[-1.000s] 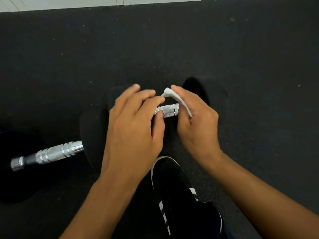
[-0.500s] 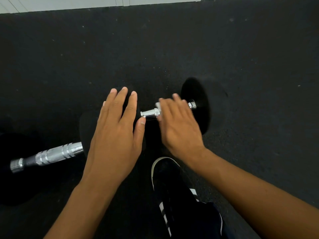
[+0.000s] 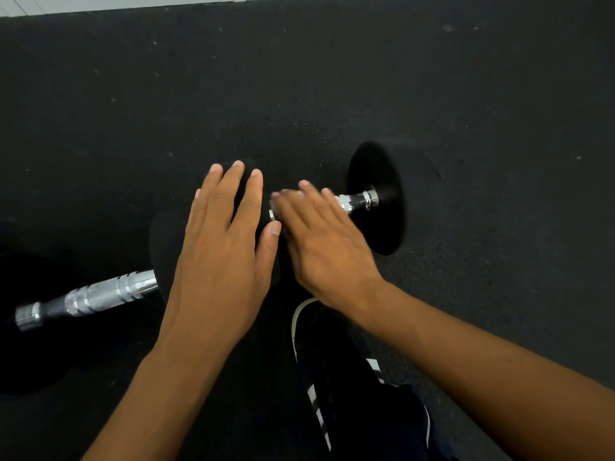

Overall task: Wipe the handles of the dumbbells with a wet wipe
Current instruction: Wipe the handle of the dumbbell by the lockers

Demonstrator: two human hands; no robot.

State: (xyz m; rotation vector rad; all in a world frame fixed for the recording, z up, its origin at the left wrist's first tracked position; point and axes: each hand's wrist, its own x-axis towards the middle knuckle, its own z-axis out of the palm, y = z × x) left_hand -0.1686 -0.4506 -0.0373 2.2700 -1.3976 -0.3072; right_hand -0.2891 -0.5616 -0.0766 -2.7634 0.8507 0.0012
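Two black dumbbells lie on the dark floor. The nearer-right dumbbell (image 3: pixel 382 221) has a chrome handle (image 3: pixel 357 201), mostly covered by my right hand (image 3: pixel 326 241), which lies across it, blurred, with fairly straight fingers. The wet wipe is hidden; I cannot see it under that hand. My left hand (image 3: pixel 223 257) rests flat, fingers straight, on this dumbbell's left head. The second dumbbell's chrome handle (image 3: pixel 96 296) shows at the lower left, untouched.
Black speckled rubber flooring (image 3: pixel 332 78) fills the view. A black shoe with white stripes (image 3: pixel 336 377) stands just below my hands. A white wall base (image 3: pixel 100 3) runs along the top edge.
The white wipe, seen pinched in my right hand a second ago, has gone out of sight under it. My left hand flattened onto the dumbbell head. My right hand slid left along the handle.
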